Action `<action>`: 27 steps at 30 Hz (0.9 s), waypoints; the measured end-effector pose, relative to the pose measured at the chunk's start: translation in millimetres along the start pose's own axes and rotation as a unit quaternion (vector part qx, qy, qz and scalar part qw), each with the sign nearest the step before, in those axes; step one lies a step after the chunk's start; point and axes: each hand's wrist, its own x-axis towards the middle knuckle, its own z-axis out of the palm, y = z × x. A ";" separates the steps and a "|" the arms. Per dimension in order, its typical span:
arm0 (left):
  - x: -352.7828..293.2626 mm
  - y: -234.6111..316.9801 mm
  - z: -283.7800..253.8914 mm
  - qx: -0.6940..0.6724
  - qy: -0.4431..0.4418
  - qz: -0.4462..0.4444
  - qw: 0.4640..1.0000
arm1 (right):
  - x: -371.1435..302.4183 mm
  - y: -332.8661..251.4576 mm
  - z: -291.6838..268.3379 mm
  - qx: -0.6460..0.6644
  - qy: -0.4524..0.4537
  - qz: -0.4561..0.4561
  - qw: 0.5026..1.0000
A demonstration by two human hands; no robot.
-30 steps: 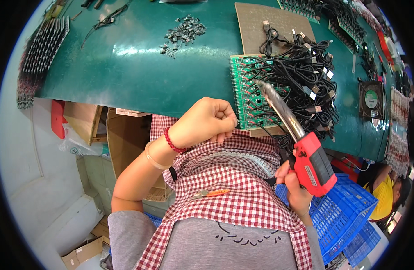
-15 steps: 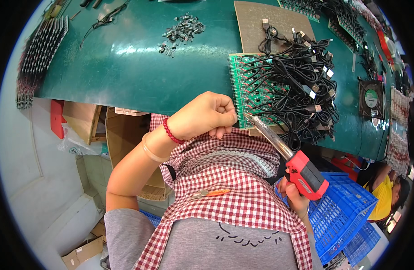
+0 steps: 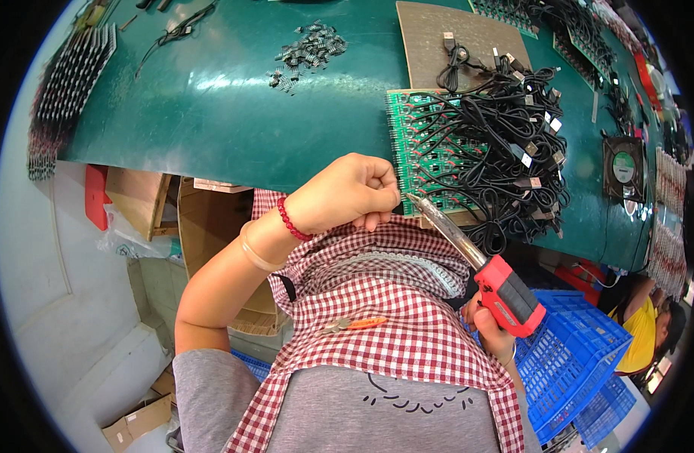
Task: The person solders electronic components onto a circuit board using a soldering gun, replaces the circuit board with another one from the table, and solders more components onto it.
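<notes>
A green circuit board panel (image 3: 415, 162) lies at the bench's front edge, pins along its left side and black USB cables (image 3: 505, 143) bunched over its right. My left hand (image 3: 354, 192) is closed in a pinch at the panel's near left corner; whatever its fingers hold is too small or hidden to tell. In my right hand (image 3: 492, 328) is a red and black soldering iron (image 3: 513, 298), gripped from below. Its metal barrel slants up and left, with the tip at the panel's near left part, close to my left fingertips. Whether the tip touches is unclear.
Small black parts (image 3: 309, 53) lie heaped on the green bench (image 3: 211, 113). A brown board (image 3: 430, 38) sits behind the panel. Stacked pin strips (image 3: 71, 98) stand far left, a round black fan (image 3: 623, 170) right. Blue crates (image 3: 573, 362) and another person (image 3: 641, 332) are lower right.
The soldering iron has shifted slightly left and its tip sits a little nearer my left fingers. My left hand keeps its pinch at the panel's corner.
</notes>
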 end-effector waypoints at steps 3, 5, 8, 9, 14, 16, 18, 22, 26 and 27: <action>0.3 -0.9 0.7 0.009 0.007 0.001 1.000 | -3.5 0.7 -0.5 -0.043 -0.002 -0.016 0.999; -0.2 0.7 1.3 0.007 0.008 0.000 1.000 | -5.3 3.3 -3.6 -0.048 -0.018 -0.004 0.999; -2.1 2.1 1.9 0.005 0.016 -0.001 1.000 | -4.8 -1.6 2.7 -0.014 0.023 -0.026 0.999; -1.9 2.3 2.5 0.007 0.020 -0.002 1.000 | -3.4 -4.1 4.0 -0.013 0.024 -0.026 0.999; 0.3 -0.9 2.1 0.000 0.020 0.002 1.000 | 1.2 -8.1 5.0 -0.016 0.019 -0.017 1.000; 0.2 -0.7 2.9 0.008 0.023 0.001 1.000 | 0.4 -6.8 4.3 -0.006 0.018 -0.008 1.000; -1.6 1.4 2.9 0.005 0.020 0.003 1.000 | -0.6 -5.6 3.2 0.004 0.018 0.001 1.000; -0.8 0.5 3.1 0.005 0.020 0.007 1.000 | -1.3 -4.5 4.7 -0.021 0.004 -0.019 1.000; -1.6 -0.8 3.3 -0.002 0.022 0.008 1.000 | -2.8 -4.0 6.1 -0.027 0.008 -0.029 0.999; -1.0 -1.5 3.4 -0.004 0.022 0.010 1.000 | -3.5 -4.0 6.2 -0.027 0.009 -0.028 0.999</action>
